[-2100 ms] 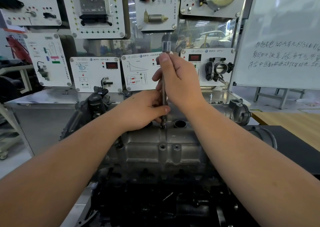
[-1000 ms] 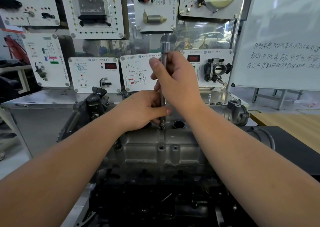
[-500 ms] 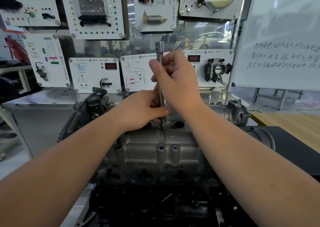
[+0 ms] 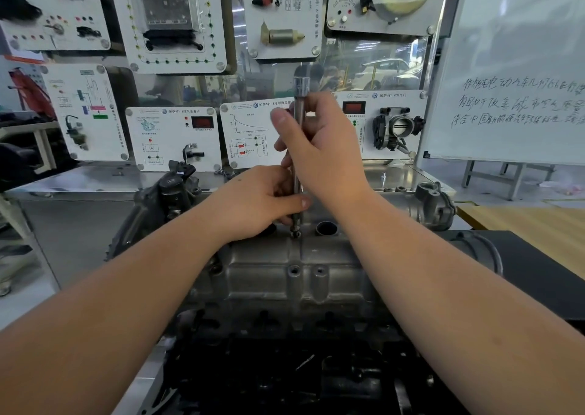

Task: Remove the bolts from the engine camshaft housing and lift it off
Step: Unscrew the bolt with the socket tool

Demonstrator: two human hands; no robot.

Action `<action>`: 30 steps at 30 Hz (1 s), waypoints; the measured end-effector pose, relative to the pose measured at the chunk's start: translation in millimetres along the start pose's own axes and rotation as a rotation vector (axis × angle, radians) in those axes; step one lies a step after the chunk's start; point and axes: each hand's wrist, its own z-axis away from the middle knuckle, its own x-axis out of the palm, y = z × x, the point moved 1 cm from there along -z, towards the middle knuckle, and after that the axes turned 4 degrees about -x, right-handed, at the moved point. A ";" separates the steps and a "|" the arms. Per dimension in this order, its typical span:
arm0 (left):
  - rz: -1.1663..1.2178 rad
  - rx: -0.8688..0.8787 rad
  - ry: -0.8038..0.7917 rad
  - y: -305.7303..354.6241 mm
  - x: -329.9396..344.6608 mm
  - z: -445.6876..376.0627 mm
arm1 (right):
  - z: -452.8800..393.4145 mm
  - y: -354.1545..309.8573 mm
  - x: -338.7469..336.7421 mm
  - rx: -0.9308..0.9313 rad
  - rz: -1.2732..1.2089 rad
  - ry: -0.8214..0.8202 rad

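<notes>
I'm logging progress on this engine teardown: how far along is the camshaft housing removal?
Done: two near-edge bolt holes in the grey cast-metal camshaft housing look empty. In hand: the right hand grips the long steel extension bar upright, the left hand pinches its lower shaft, and its tip sits at a top bolt. Left: remaining bolts, if any, and lifting the housing, which sits on the engine.

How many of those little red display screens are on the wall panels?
2: one red display left of the right hand, one right of it. The hand may hide another.
</notes>
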 end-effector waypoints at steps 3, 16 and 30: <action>0.020 0.024 -0.017 2.0 0.1 2.0 | 0.2 -1.3 -0.4 -0.001 -0.007 0.022; 0.007 0.004 -0.028 1.6 1.2 0.7 | 0.6 -0.8 -0.3 -0.020 -0.020 0.026; -0.034 -0.009 0.002 -0.7 0.9 -0.9 | 0.7 -2.7 0.5 0.000 -0.022 -0.020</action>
